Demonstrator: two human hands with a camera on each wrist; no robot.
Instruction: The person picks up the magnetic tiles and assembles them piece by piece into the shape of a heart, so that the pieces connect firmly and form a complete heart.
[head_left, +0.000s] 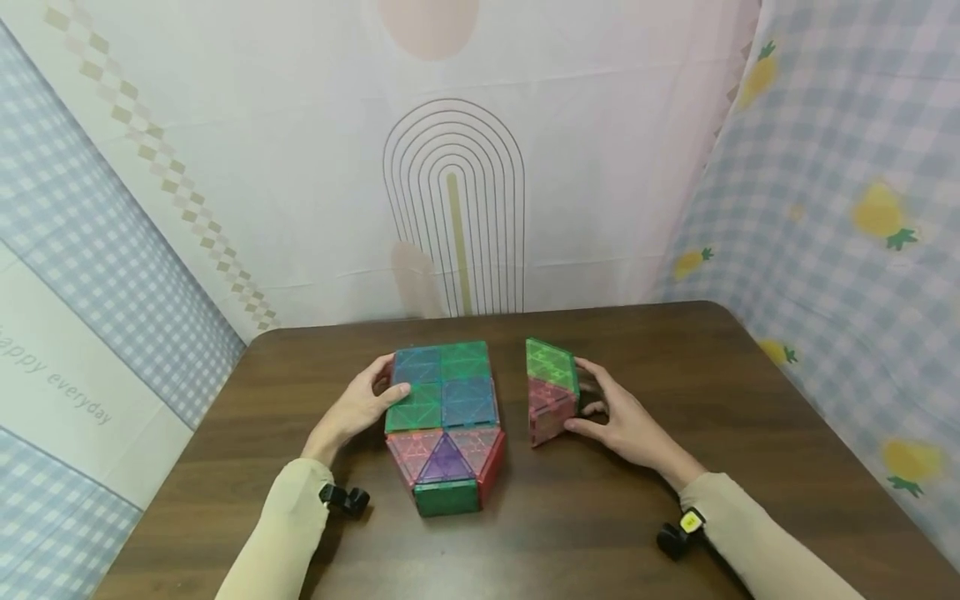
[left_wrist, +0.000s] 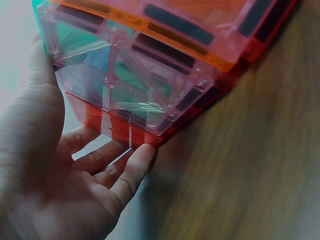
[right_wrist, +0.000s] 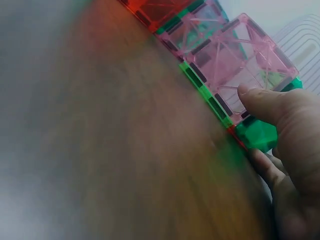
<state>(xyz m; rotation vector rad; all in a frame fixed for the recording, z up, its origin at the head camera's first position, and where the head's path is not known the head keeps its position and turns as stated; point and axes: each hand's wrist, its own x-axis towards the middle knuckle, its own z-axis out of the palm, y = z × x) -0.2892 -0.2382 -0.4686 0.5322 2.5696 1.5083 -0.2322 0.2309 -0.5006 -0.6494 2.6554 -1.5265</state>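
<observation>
A large box-like structure of translucent magnetic tiles [head_left: 468,404] sits on the table, with blue and green squares on top and pink and purple triangles at its near end. My left hand [head_left: 365,406] grips its left side, thumb over the top edge; in the left wrist view its fingers [left_wrist: 132,172] lie against a red tile low on the side. To the right, apart from it in the head view, stands a smaller magnetic-tile block [head_left: 550,375], lime and pink on top. My right hand [head_left: 626,421] holds this block from its right side, thumb [right_wrist: 257,100] on a pink tile.
Both structures are on a dark brown wooden table [head_left: 600,533] with rounded far corners. A white patterned cloth [head_left: 315,167] hangs behind it, and checked cloths hang at both sides. Each wrist wears a small black camera.
</observation>
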